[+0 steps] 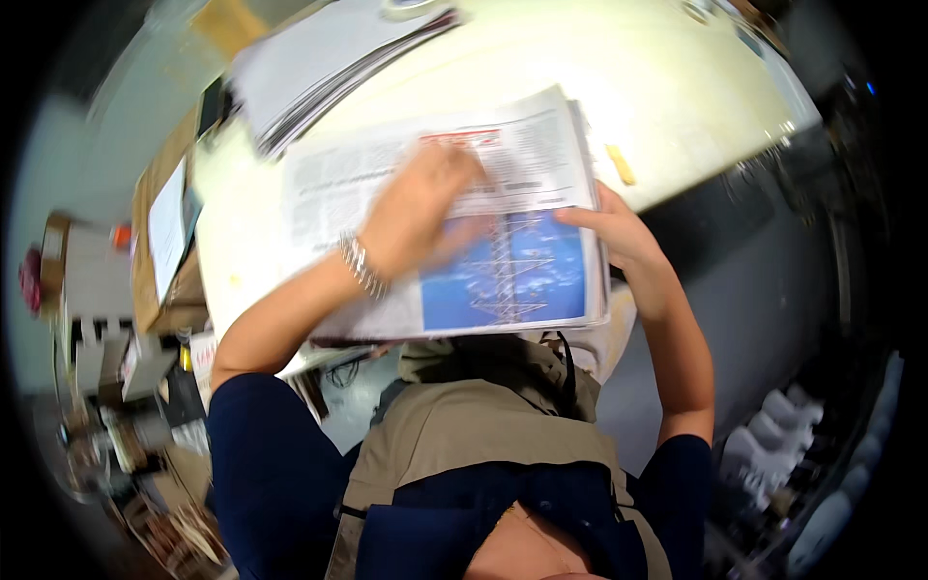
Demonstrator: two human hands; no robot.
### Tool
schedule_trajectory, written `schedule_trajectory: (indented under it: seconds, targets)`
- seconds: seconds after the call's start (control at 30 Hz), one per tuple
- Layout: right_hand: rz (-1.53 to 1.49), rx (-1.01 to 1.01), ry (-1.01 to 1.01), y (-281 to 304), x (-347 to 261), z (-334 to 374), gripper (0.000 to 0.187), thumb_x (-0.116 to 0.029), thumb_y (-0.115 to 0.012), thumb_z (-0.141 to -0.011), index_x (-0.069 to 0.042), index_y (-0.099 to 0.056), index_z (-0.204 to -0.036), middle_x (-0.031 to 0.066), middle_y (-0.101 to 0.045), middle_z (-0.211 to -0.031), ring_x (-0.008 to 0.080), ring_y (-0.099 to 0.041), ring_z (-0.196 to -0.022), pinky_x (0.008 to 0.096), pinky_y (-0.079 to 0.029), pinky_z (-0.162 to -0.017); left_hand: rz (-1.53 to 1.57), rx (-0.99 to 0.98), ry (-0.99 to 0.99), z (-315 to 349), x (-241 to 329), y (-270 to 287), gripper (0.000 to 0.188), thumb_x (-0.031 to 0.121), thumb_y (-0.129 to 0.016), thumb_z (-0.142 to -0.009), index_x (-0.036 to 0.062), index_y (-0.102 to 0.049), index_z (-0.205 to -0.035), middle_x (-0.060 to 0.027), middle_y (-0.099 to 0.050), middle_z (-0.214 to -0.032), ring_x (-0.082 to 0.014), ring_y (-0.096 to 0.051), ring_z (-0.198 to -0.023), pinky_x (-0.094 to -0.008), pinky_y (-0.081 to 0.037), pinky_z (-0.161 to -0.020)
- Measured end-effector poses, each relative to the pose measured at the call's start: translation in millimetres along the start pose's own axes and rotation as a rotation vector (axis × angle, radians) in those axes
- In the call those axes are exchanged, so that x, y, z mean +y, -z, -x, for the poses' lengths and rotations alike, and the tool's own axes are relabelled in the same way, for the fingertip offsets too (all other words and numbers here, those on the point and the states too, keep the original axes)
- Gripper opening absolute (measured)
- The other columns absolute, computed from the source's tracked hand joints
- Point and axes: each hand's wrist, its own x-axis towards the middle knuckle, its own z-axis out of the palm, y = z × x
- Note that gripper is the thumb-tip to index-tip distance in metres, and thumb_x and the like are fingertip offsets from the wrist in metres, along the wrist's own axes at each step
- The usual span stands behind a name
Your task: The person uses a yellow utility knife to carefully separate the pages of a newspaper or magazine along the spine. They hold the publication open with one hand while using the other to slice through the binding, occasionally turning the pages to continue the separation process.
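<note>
A stack of newspapers lies along the near edge of the pale table, its top sheet printed with text and a blue picture of a lattice tower. My right hand grips the stack's right edge, the thumb on top and the other fingers largely hidden beneath. Over the middle of the top sheet is my left hand, a chain bracelet at its wrist. Motion smears its fingers, so whether they touch the paper is unclear.
Another pile of papers sits at the far left of the table, with a roll of tape on it. A small yellow piece lies right of the newspapers. Beyond the table's left edge stands a cardboard box.
</note>
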Motion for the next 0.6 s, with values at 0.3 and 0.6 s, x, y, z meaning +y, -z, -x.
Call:
schedule_trajectory:
  seconds: [0.3, 0.6]
  targets:
    - [-0.033, -0.027, 0.03, -31, -23, 35, 0.058, -0.002, -0.069, -0.084, 0.009, -0.042, -0.135, 0.021, -0.059, -0.124, 0.0244, -0.061, -0.111, 0.0343, -0.051, -0.093, 2.094, 0.151, 0.704, 185, 80, -80, 0.067, 0.039, -0.054, -0.1, -0.0024, -0.031, -0.147, -0.0245, -0.046, -0.142, -0.0344, -0.046, -0.134, -0.0446, -0.038, -0.114]
    - [-0.034, 0.157, 0.108, 5, 50, 134, 0.058, 0.001, -0.065, -0.084, 0.008, -0.04, -0.136, 0.0194, -0.057, -0.127, 0.0228, -0.058, -0.114, 0.036, -0.044, -0.101, 1.584, 1.057, 0.934, 200, 72, -80, 0.061, 0.03, -0.068, -0.092, -0.0016, -0.043, -0.137, -0.0152, -0.056, -0.132, -0.0271, -0.057, -0.119, -0.0398, -0.05, -0.098]
